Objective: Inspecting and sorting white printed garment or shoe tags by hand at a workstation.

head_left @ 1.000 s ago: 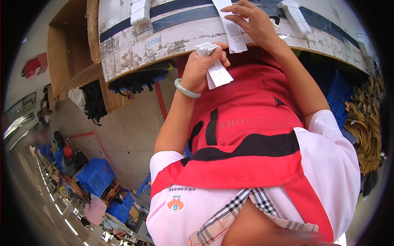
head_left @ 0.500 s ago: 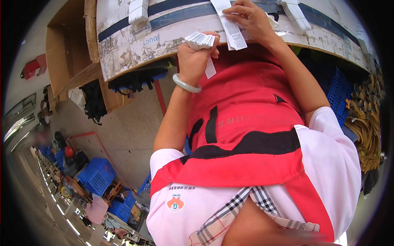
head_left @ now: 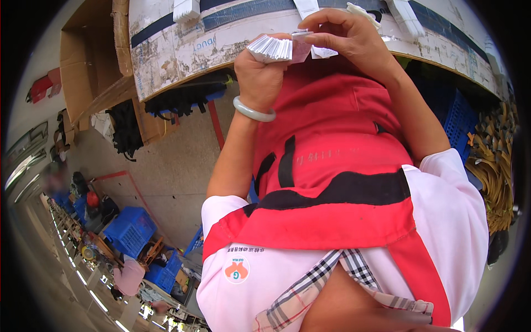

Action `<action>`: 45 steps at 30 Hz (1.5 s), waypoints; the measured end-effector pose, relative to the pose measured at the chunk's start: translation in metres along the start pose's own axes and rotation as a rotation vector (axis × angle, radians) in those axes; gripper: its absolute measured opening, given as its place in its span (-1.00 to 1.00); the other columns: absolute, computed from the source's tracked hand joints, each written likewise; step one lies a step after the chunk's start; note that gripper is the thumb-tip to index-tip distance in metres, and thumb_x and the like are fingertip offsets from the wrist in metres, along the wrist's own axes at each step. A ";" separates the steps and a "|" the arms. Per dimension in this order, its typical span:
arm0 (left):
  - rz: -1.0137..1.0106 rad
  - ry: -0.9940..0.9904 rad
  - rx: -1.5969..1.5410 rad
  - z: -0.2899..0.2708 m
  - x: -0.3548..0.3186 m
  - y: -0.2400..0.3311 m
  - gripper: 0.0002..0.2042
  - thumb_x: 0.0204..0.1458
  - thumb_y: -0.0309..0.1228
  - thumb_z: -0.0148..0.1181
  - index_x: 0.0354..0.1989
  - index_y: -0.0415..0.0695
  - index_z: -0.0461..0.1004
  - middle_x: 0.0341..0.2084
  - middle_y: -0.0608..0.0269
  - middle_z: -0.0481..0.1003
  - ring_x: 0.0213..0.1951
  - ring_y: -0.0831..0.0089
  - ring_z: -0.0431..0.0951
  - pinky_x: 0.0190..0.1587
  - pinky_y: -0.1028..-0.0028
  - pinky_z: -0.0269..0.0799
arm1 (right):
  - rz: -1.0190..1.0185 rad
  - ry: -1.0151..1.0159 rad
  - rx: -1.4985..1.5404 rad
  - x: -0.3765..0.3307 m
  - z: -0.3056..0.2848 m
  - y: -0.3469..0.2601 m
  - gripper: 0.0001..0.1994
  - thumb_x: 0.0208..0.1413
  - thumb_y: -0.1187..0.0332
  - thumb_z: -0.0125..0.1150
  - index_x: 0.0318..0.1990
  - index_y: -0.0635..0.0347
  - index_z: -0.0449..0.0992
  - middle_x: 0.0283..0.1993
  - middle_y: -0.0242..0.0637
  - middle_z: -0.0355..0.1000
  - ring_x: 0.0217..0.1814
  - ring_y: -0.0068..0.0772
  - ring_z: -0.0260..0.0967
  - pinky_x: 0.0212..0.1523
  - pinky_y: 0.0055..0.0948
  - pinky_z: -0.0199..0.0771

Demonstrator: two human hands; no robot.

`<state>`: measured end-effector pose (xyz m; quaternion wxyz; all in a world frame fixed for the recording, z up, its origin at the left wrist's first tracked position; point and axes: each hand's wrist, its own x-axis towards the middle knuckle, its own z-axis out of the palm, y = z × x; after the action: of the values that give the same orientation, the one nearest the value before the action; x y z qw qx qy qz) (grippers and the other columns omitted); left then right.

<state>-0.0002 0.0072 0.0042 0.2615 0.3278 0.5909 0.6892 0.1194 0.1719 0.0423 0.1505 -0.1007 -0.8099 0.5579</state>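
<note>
My left hand (head_left: 259,77), a pale bangle at its wrist, is closed around a fanned bundle of folded white labels (head_left: 270,50). Beside it, the thumb and forefinger of my right hand (head_left: 362,47) pinch the top of a single white label (head_left: 300,47), which hangs next to the bundle. Behind my right fingers, a longer white label strip (head_left: 307,6) lies on the table, its printed lower end showing under them at the front edge. Both hands are just over that edge, in front of my red apron (head_left: 326,122).
The worn, taped table (head_left: 182,61) carries white label stacks at left (head_left: 186,10) and right (head_left: 405,17). A cardboard box (head_left: 91,61) stands at the left. Black straps (head_left: 188,99) sit under the table edge. A blue crate (head_left: 458,119) and tan straps (head_left: 492,166) are at the right.
My right hand has come from the label strip on the table toward my left hand and now pinches a label beside the bundle. The left hand keeps its hold.
</note>
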 end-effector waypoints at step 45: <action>-0.569 -0.291 -0.566 -0.005 -0.016 0.003 -0.71 -0.04 -0.54 0.33 -0.11 -0.21 0.48 -0.30 0.34 0.52 -0.31 0.62 0.52 -0.27 0.61 0.46 | 0.005 -0.110 -0.132 -0.011 0.020 -0.006 -0.92 0.06 0.41 0.27 -0.31 0.20 0.56 -0.37 -0.45 0.41 -0.36 -0.62 0.26 -0.27 -0.61 0.31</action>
<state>0.0063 -0.0083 0.0040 0.6015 0.1611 0.4023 0.6711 0.1230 0.1486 0.0398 0.0972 -0.0816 -0.8519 0.5081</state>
